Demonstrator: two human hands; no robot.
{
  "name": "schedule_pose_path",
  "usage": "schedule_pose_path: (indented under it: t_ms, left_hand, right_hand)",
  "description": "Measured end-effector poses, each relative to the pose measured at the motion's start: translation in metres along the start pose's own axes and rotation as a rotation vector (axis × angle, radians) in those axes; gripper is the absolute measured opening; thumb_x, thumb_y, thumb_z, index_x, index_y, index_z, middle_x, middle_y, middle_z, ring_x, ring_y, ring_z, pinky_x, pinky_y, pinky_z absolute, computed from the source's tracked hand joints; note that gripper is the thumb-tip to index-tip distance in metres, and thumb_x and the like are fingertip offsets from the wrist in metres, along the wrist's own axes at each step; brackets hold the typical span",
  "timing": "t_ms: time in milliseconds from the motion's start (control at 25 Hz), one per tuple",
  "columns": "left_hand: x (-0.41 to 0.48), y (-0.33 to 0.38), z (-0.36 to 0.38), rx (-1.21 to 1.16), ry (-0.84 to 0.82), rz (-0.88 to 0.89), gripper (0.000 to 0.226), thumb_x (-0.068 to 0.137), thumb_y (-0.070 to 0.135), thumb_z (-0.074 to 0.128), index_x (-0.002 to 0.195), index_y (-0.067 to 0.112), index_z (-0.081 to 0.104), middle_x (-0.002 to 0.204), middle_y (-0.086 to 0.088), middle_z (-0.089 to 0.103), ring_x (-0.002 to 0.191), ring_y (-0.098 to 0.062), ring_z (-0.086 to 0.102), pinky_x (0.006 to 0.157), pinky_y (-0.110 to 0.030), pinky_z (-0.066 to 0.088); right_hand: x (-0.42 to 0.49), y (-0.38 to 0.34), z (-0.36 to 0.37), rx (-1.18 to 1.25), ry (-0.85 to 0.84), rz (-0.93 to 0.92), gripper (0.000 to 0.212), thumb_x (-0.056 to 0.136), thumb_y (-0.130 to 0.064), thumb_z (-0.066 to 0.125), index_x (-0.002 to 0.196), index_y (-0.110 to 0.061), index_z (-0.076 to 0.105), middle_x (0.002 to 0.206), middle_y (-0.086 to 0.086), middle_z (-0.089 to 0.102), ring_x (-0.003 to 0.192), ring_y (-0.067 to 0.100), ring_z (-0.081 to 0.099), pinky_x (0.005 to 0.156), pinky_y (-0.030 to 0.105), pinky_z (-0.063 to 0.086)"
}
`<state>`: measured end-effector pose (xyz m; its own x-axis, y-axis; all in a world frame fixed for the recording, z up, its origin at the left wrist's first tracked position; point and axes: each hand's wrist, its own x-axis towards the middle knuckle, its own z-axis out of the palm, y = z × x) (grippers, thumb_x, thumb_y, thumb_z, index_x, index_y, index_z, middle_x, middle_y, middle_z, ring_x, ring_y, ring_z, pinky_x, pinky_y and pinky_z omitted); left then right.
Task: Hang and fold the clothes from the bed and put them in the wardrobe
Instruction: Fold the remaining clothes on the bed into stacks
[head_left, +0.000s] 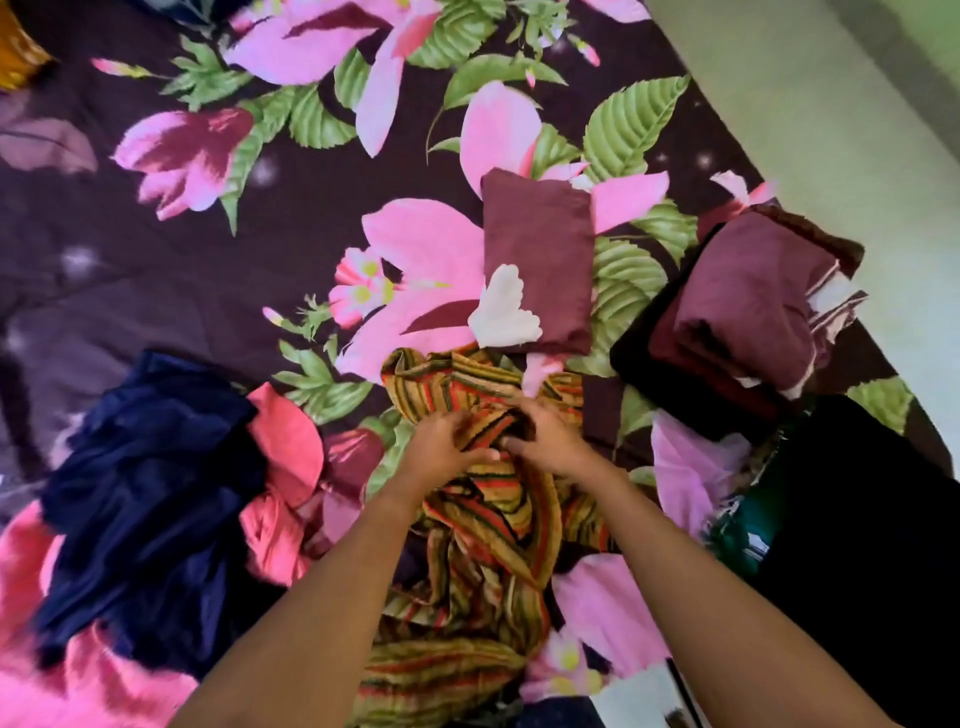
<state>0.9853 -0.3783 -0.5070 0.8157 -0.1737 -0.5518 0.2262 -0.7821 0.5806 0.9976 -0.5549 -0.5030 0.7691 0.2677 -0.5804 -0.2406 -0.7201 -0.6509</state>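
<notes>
Hands first: your left hand and your right hand both pinch the striped cloth (yellow, red and green), fingers curled into it. It lies crumpled on the flowery bed, close to you. A folded dark red cloth lies just past it.

One head-worn wide-angle view looks steeply down from close above the bed, facing its far right edge.
</notes>
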Motion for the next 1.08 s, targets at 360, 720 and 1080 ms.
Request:
schedule_pose_path:
  t_ms: [360,720,1080]
  left_hand:
    - [-0.050,0.014,-0.024,-0.094,0.284,0.196,0.022,0.097,0.009,0.043,0.110,-0.003,0.057,0.108,-0.017,0.063,0.101,-0.029,0.057,0.080,-0.025,0.037]
    - [-0.190,0.111,-0.173,-0.313,0.403,0.452,0.051,0.079,0.006,0.071,0.125,0.013,0.050,0.103,0.007,0.057,0.090,-0.007,0.055,0.072,0.000,0.038]
    - [-0.330,0.213,-0.326,-0.448,0.928,0.769,0.035,0.083,-0.007,0.045,0.096,0.020,0.064,0.096,0.001,0.065,0.093,-0.014,0.060,0.084,-0.021,0.046]
  right_hand:
    - [-0.036,-0.034,0.010,-0.136,0.163,-0.200,0.033,0.085,0.002,0.051,0.118,-0.001,0.052,0.120,0.017,0.056,0.111,0.033,0.051,0.085,0.030,0.037]
    - [-0.158,-0.224,-0.085,-0.019,0.477,-0.590,0.015,0.089,-0.001,0.055,0.103,0.001,0.060,0.089,0.009,0.063,0.081,0.019,0.056,0.069,0.022,0.037]
    - [-0.258,-0.339,-0.158,-0.095,0.231,-0.613,0.031,0.075,-0.036,0.077,0.093,-0.013,0.067,0.088,0.006,0.068,0.082,0.017,0.065,0.081,0.037,0.053]
